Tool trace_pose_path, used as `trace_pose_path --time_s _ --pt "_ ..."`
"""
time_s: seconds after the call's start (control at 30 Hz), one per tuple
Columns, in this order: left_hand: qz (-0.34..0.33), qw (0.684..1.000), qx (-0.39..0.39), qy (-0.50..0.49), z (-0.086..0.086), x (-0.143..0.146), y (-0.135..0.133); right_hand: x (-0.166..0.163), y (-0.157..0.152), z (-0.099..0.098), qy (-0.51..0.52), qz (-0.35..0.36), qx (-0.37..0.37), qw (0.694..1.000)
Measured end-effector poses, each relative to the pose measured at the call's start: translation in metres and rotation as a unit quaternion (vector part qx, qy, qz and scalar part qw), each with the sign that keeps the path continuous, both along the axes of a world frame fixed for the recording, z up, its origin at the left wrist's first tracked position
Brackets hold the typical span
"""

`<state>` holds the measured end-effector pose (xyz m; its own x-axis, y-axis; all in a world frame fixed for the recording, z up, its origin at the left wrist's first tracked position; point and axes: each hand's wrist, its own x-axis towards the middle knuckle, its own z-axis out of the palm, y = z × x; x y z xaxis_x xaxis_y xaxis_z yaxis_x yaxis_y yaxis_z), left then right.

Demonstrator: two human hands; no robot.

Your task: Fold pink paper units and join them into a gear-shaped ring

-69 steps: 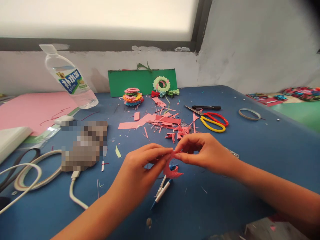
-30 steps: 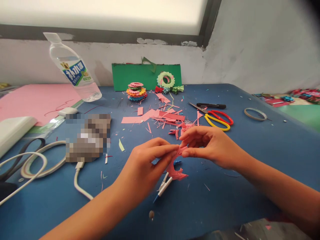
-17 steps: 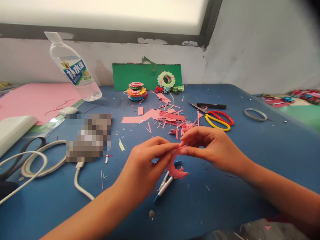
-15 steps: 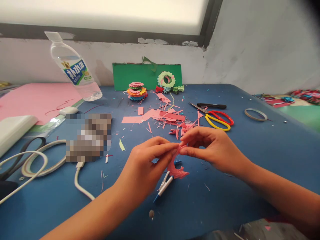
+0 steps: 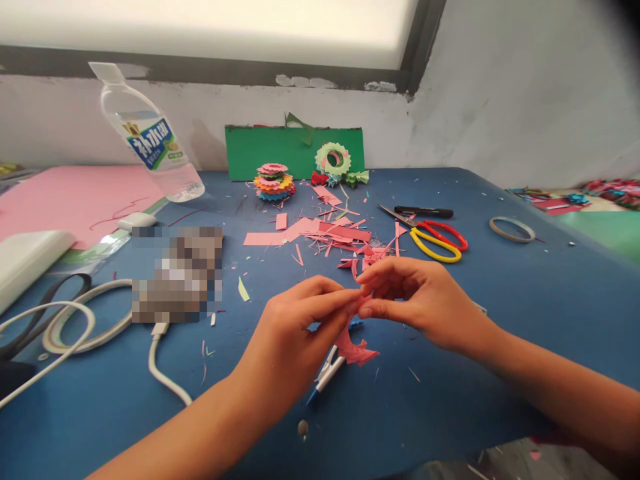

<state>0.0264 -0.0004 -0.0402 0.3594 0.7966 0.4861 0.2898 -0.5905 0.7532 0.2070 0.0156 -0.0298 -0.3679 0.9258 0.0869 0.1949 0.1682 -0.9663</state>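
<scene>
Left hand (image 5: 290, 333) and right hand (image 5: 420, 300) have drawn closer | both pinch small folded pink paper cut-out (image 5: 357, 350) over blue surface (image 5: 450, 400) | light, flimsy, tear-prone; likely best gripped at top fold

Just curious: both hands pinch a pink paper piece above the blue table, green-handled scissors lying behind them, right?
No. Head view: the scissors have red and yellow handles. The left hand and right hand do pinch the pink paper piece.

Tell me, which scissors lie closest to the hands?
The small white snips, just below the left hand pinching the pink paper; the red and yellow scissors lie farther back.
</scene>
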Motion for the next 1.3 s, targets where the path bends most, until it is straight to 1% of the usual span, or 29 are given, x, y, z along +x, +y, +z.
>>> trace_pose_path --time_s 0.13,0.23,0.4,0.53,0.67,0.73,0.77,0.8,0.83,0.9,0.97,1.07,1.17,1.3 --pt "0.005 1.0 -0.003 0.005 0.001 -0.001 0.0 0.0 0.004 0.0 0.054 0.018 -0.064 0.996" --pt "0.015 1.0 -0.006 0.001 0.003 -0.003 -0.001 0.001 0.007 0.002 0.072 0.007 -0.092 0.993" --pt "0.027 0.999 0.025 0.004 0.005 -0.005 0.0 0.005 0.005 0.006 0.05 0.019 -0.069 0.996" --pt "0.026 0.997 0.076 0.017 0.003 -0.004 0.0 0.004 0.003 0.006 0.027 0.013 -0.06 0.998" --pt "0.02 0.993 0.118 0.018 0.0 -0.006 0.0 0.002 0.002 0.007 0.025 0.017 -0.05 0.998" --pt "0.016 0.99 0.14 0.022 0.0 -0.008 -0.001 0.002 -0.001 0.008 0.016 0.009 -0.002 1.0" --pt "0.011 0.988 0.154 0.021 0.001 -0.01 -0.001 0.003 -0.003 0.009 0.009 0.003 0.048 0.999" --pt "0.006 0.985 0.169 0.023 0.002 -0.011 -0.002 0.004 -0.005 0.01 0.002 0.0 0.114 0.994" --pt "0.005 0.983 0.184 0.027 0.004 -0.012 -0.003 0.007 -0.007 0.011 -0.004 0.004 0.186 0.983" --pt "0.009 0.977 0.21 0.042 0.007 -0.014 -0.004 0.013 -0.011 0.012 -0.016 0.036 0.319 0.947" --pt "-0.005 0.97 0.235 0.069 0.01 -0.015 -0.005 0.018 -0.014 0.013 -0.033 0.084 0.406 0.909" --pt "-0.039 0.958 0.26 0.11 0.011 -0.02 -0.006 0.023 -0.014 0.012 -0.08 0.12 0.472 0.87" --pt "-0.034 0.943 0.295 0.152 0.01 -0.026 -0.005 0.022 -0.011 0.012 -0.114 0.117 0.515 0.841" --pt "-0.034 0.911 0.362 0.194 0.012 -0.029 -0.008 0.019 -0.01 0.01 -0.159 0.109 0.557 0.808"
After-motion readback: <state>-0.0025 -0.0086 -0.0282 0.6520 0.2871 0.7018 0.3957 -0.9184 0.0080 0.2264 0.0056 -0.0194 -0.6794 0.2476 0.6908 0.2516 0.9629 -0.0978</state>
